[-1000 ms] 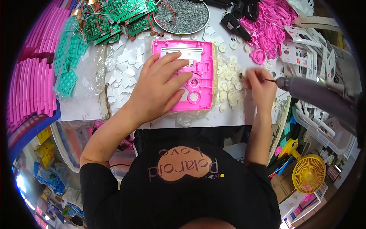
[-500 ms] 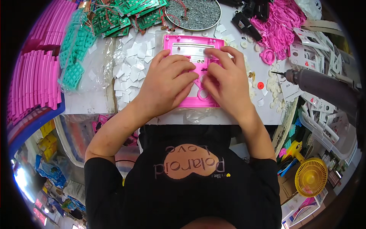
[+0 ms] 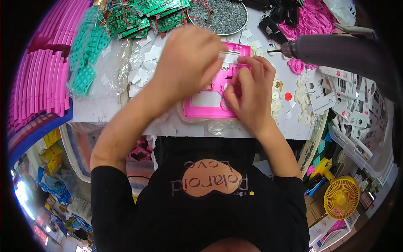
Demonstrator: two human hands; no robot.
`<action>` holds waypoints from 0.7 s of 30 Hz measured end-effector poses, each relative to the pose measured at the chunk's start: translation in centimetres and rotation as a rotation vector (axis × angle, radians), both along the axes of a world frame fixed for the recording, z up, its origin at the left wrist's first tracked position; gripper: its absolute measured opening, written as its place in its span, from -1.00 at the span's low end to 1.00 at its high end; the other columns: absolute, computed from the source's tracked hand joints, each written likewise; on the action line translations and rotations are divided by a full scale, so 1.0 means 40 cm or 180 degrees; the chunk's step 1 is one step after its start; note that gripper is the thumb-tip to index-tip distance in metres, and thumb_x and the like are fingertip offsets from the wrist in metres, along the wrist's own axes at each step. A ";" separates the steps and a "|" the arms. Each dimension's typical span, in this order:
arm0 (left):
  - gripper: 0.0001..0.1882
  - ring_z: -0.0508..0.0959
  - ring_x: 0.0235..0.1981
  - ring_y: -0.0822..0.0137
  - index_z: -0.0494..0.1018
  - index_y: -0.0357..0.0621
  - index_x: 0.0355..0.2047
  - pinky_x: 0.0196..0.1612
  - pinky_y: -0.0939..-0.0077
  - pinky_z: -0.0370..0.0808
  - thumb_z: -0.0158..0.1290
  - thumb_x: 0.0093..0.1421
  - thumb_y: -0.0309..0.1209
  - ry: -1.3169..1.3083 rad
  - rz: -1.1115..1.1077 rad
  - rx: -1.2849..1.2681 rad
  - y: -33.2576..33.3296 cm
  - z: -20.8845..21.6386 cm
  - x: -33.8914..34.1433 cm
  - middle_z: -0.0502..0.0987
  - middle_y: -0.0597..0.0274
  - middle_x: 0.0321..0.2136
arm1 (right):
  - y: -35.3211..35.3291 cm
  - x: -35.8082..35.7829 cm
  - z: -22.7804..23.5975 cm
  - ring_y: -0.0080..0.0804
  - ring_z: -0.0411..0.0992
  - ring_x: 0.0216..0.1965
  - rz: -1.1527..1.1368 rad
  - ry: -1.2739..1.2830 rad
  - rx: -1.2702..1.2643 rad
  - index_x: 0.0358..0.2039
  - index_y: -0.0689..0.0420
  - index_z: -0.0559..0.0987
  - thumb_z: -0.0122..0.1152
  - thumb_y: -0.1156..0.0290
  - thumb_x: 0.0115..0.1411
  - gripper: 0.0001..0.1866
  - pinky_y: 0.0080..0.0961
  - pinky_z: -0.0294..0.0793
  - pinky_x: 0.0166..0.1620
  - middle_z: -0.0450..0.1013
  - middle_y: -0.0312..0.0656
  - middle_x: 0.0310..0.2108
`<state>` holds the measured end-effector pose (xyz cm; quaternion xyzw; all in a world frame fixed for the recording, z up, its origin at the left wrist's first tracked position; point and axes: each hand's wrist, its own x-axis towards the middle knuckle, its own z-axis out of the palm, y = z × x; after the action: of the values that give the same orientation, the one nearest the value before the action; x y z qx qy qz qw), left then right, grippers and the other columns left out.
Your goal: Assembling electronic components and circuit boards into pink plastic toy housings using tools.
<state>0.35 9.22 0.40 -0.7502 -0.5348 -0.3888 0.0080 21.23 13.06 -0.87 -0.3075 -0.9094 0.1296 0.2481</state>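
A pink plastic casing lies on the table in front of me, its inner side up, with a pale window strip and round openings. My left hand is raised over the casing's far left part, its fingers smeared by motion; whether it holds anything is hidden. My right hand rests on the casing's right side, fingers curled and thumb near the index finger beside a round opening. A small white edge shows by that thumb. Beyond the right hand hangs a dark powered screwdriver, its thin bit pointing left.
Green circuit boards with red wires and a round tray of screws stand at the back. Teal keypads and stacked pink panels are left. White squares, a red button and pink parts lie about.
My left hand has lifted off the casing and moved away from me, now blurred. The right hand stays on the casing. The hanging screwdriver has shifted farther back and left.
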 end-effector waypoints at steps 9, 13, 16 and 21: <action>-0.86 0.57 -0.22 0.17 0.62 -0.04 -0.46 -0.10 0.11 0.34 0.10 0.11 -0.32 0.1823 0.0199 -0.0838 0.280 -0.064 -0.074 0.63 0.17 -0.39 | 0.064 0.128 0.091 -0.19 0.44 -0.14 -0.0310 0.1402 -0.0739 -0.34 0.18 0.47 0.31 0.51 0.11 -0.83 -0.22 0.45 0.01 0.44 -0.08 -0.13; -0.80 0.60 -0.26 0.18 0.60 -0.03 -0.51 -0.13 0.10 0.34 0.06 0.15 -0.28 0.1986 0.0400 -0.0252 0.314 -0.099 -0.060 0.63 0.15 -0.42 | 0.219 0.197 0.164 0.03 0.42 0.10 0.0968 0.3561 -0.1983 0.17 0.23 0.35 0.10 0.21 0.30 -0.49 0.17 0.33 0.22 0.45 0.09 0.01; -0.77 0.62 -0.32 0.17 0.59 -0.03 -0.51 -0.14 0.10 0.34 0.03 0.18 -0.26 0.2209 0.0446 -0.0685 0.333 -0.112 -0.054 0.64 0.16 -0.43 | 0.299 0.118 0.241 0.05 0.45 0.06 0.2436 0.2653 -0.2601 0.29 0.25 0.31 0.06 0.14 0.34 -0.38 0.23 0.32 0.25 0.47 0.11 -0.03; -0.76 0.58 -0.29 0.12 0.60 -0.12 -0.33 -0.17 0.18 0.38 0.18 0.13 -0.23 0.0722 -0.0151 -0.2064 0.258 0.029 -0.042 0.60 0.18 -0.39 | 0.229 0.072 0.241 -0.23 0.44 -0.23 0.1336 0.2449 -0.2328 0.27 0.27 0.30 0.08 0.20 0.32 -0.41 -0.10 0.45 -0.02 0.45 -0.01 -0.25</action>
<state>-1.32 19.53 1.57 -0.7643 -0.6087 -0.1127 -0.1805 24.11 22.22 8.79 -0.1168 -0.6912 0.5851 0.4077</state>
